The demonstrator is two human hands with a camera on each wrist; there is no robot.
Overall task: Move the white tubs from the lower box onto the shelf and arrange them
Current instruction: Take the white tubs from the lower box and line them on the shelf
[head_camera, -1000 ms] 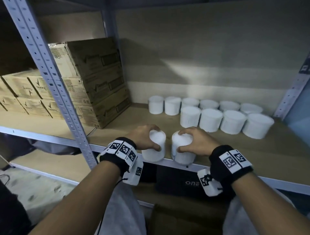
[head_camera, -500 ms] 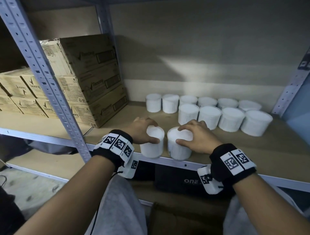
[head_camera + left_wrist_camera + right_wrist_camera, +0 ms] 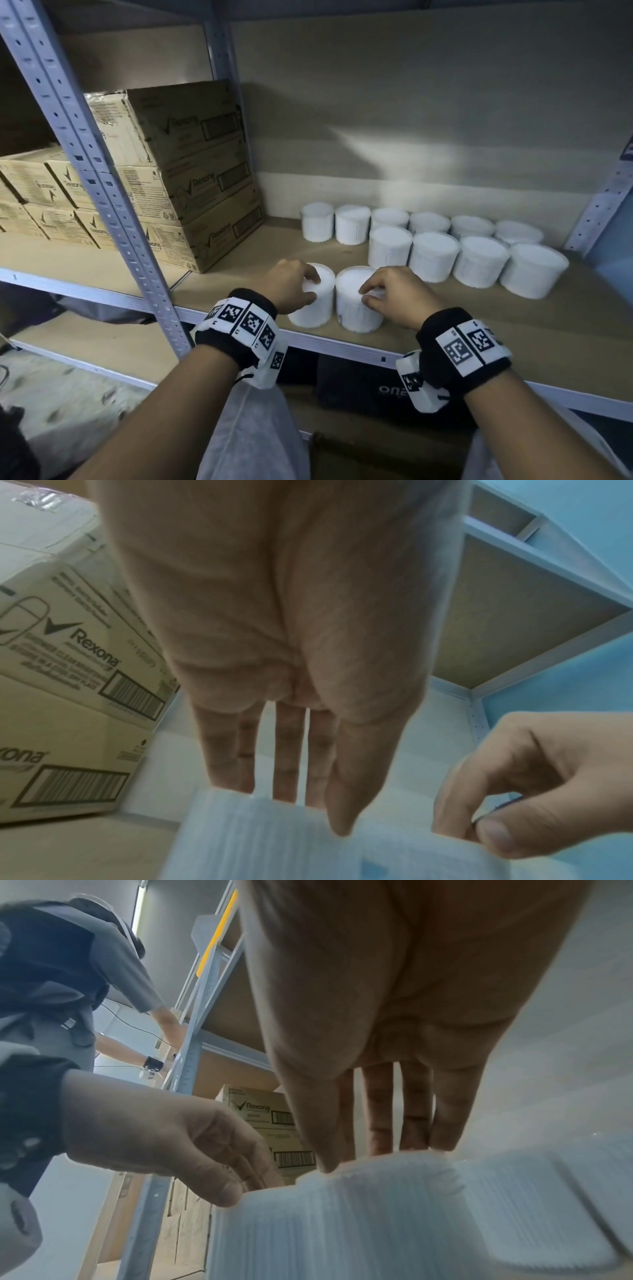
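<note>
Two white tubs stand side by side near the front edge of the shelf (image 3: 455, 318). My left hand (image 3: 303, 287) holds the left tub (image 3: 315, 308) from above, fingers over its far rim and thumb on the near side. My right hand (image 3: 371, 293) pinches the top rim of the right tub (image 3: 354, 308) the same way. The left wrist view shows my left hand (image 3: 308, 804) on its tub (image 3: 274, 848). In the right wrist view, my right hand (image 3: 369, 1153) is on its tub (image 3: 359, 1218). Several more tubs (image 3: 435, 253) stand in two rows at the back right.
Stacked cardboard boxes (image 3: 191, 178) fill the shelf's left side behind a steel upright (image 3: 102, 192). A black box (image 3: 359, 387) sits on the lower level under my hands. Another upright (image 3: 603, 202) bounds the right end. Another person (image 3: 61, 974) stands to the left.
Both hands have slid up from the tubs' sides to their top rims. The two tubs now stand a little farther in from the shelf's front edge.
</note>
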